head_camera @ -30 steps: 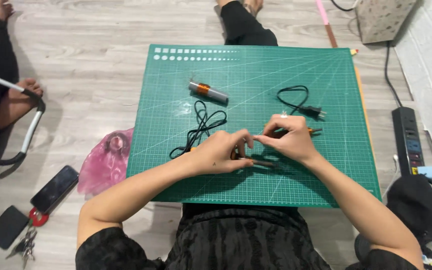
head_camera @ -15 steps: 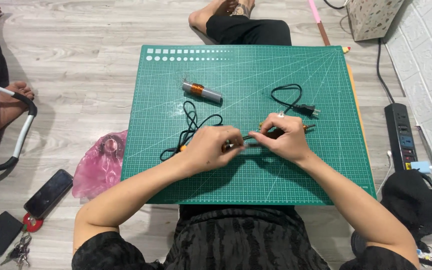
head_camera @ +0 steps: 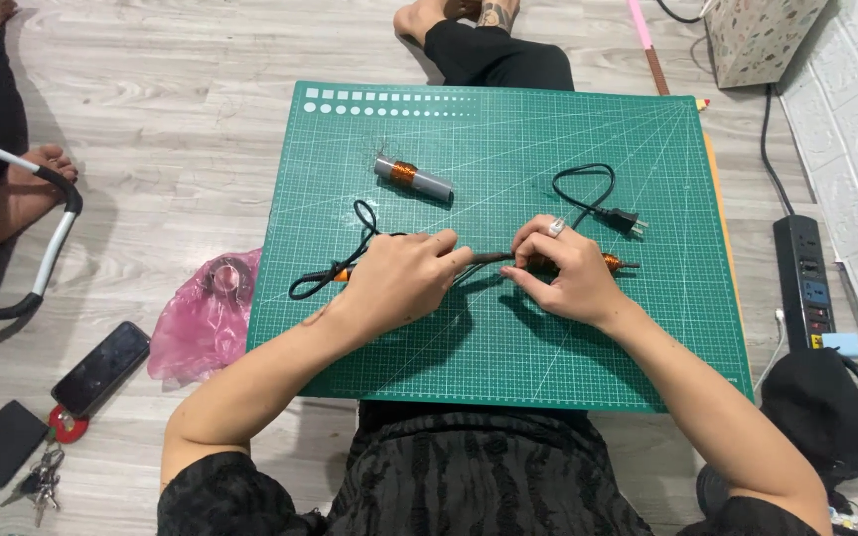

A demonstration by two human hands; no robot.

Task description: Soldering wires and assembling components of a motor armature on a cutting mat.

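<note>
Both grips clenched on dark rod [head_camera: 489,258] | left hand [head_camera: 399,278], right hand [head_camera: 563,268] | mid green mat [head_camera: 647,367], edges well apart

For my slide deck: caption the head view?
Both hands, left hand and right hand, grip a copper-wound tool over a green cutting mat.
</note>
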